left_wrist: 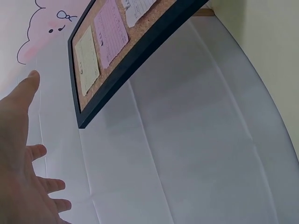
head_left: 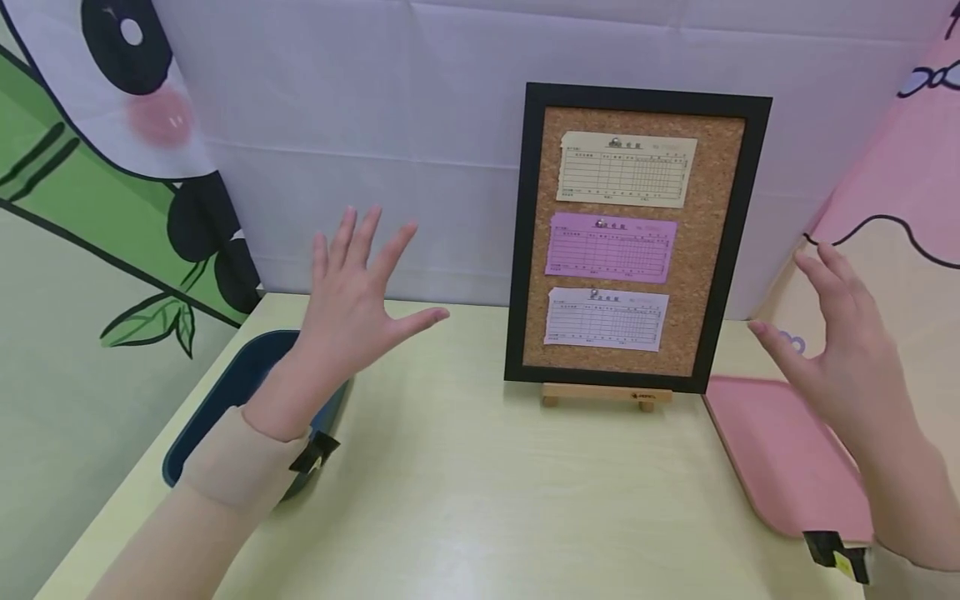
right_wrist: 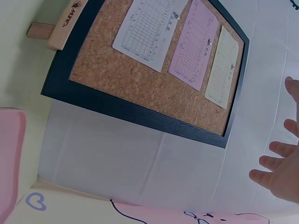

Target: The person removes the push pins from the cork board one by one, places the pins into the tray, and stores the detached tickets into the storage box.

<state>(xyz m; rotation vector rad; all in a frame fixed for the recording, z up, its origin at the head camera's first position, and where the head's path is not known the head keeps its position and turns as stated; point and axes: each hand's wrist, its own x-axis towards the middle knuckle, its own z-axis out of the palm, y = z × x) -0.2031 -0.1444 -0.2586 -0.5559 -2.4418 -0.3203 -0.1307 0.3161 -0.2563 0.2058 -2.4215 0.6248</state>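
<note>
My left hand (head_left: 348, 296) is raised with its fingers spread, above the far end of a dark blue tray (head_left: 180, 446); nothing is in it. On the right, my right hand (head_left: 858, 362) hangs in the air over a pink tray (head_left: 787, 458), thumb apart from the fingers, holding nothing. Between the hands stands a black-framed cork board (head_left: 708, 250) on a small wooden easel (head_left: 607, 393). Three printed slips are pinned to it: a cream slip (head_left: 627, 171) at the top, a purple slip (head_left: 611, 247) in the middle and a white slip (head_left: 606, 321) below.
A pale table (head_left: 450, 483) carries the trays and the easel. Behind it hangs a creased light cloth (head_left: 375, 92). Cartoon drawings show on the left and right sides. Black tape pieces (head_left: 315, 452) show at both wrists.
</note>
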